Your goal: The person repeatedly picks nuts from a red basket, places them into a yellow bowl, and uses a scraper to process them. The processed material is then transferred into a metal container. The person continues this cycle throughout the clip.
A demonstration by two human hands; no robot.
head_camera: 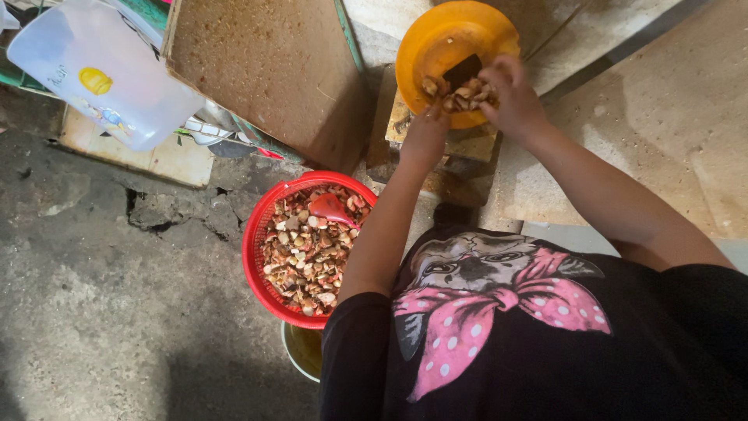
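Head view looks straight down on a rough concrete floor (101, 312), where a brown board (265, 70) leans beside a pale plastic jug (93, 70). Below the board sits a red mesh basket (257, 242), filled with brown and cream nut pieces and holding a red scoop (331, 207); the basket rests on a yellowish bucket (300, 351), of which only a rim edge shows. Above and to the right, an orange bowl (436, 39) stands on a worn wooden block (475, 144).

Both bare hands meet over the bowl's near edge. The right hand (510, 97) curls its fingers down onto a small heap of nut pieces (463, 95), with a dark flat blade (463, 70) rising from the heap just beside its fingertips; whether it actually pinches the blade I cannot tell. The left hand (425, 136) is loosely closed, fingertips touching the heap's left side, gripping a few pieces at most.
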